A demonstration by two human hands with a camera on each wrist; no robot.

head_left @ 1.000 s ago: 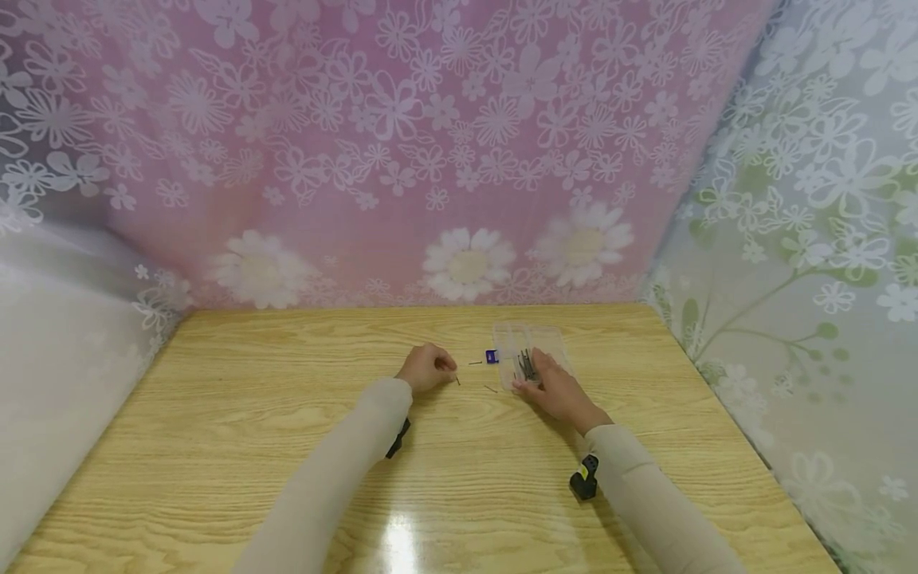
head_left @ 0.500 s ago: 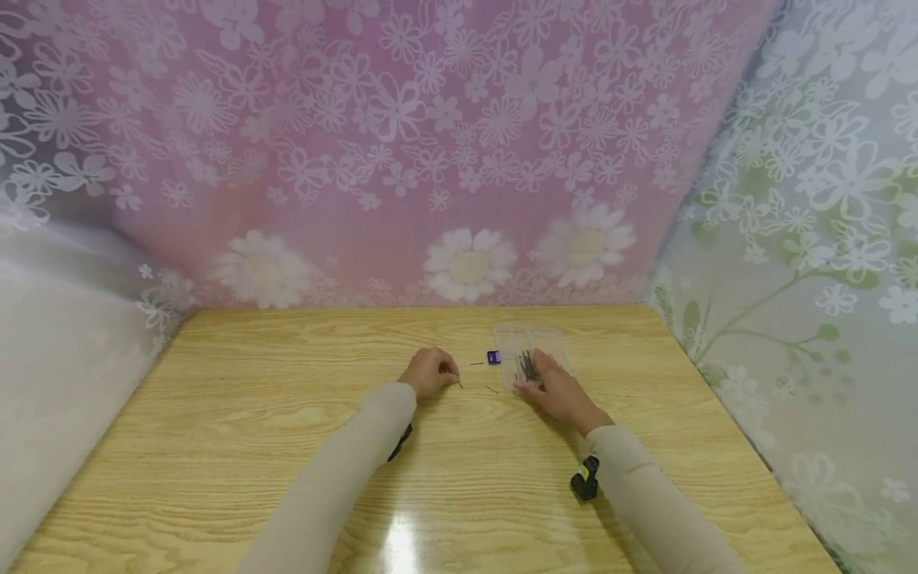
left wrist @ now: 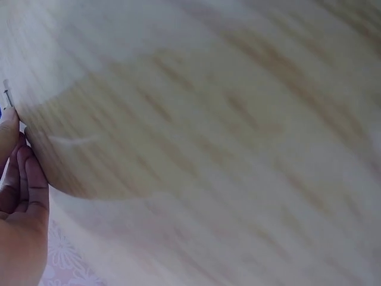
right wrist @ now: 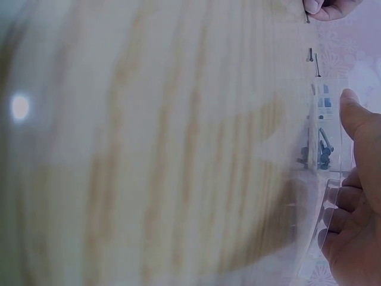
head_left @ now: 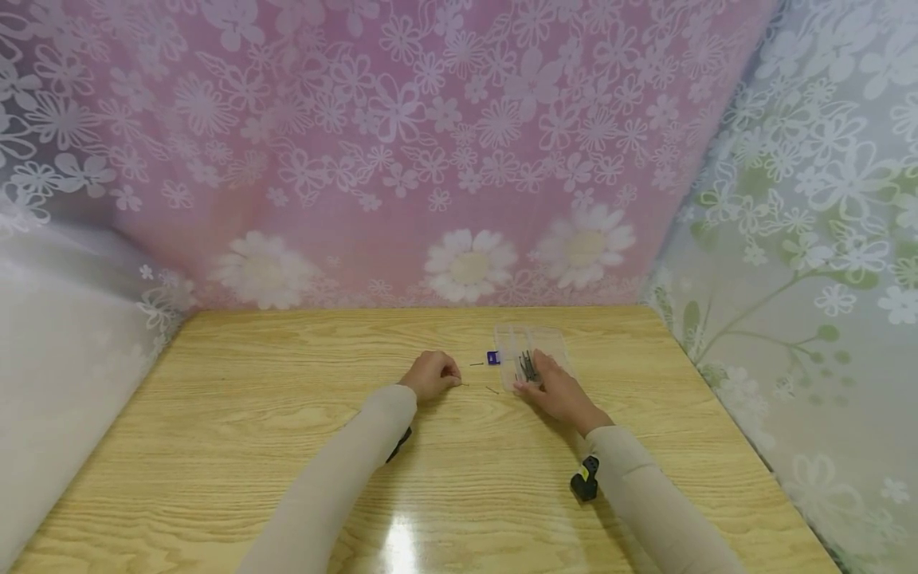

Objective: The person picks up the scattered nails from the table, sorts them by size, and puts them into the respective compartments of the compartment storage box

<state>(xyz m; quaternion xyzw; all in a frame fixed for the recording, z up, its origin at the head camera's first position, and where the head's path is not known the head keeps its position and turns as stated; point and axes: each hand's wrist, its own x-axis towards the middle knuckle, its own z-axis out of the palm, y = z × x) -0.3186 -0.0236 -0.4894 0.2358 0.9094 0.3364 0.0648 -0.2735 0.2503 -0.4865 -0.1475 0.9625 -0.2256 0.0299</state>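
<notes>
My left hand (head_left: pixel 432 376) pinches a small dark screw (head_left: pixel 465 386) between thumb and fingertips, close over the table; its end pokes out to the right. In the left wrist view that hand (left wrist: pixel 24 185) shows only at the left edge. To the right lies an open clear plastic box (head_left: pixel 505 339) with compartments, several dark screws (head_left: pixel 527 367) inside one of them. My right hand (head_left: pixel 558 389) grips this box at its near right side, thumb toward the front wall, fingers curled about the clear plastic in the right wrist view. The palm hides part of the box.
Between hand and box, one loose screw (head_left: pixel 476 364) lies near a blue tab (head_left: pixel 493 358) at the box's left side. A second loose screw (head_left: pixel 492 390) lies nearer to me. The wood-grain table (head_left: pixel 287 446) ends at a pink flowered curtain (head_left: pixel 402 159).
My left hand has shifted slightly right and toward me. The screw in its fingertips has turned from pointing downward to lying flatter, pointing right. My right hand and the box stay put.
</notes>
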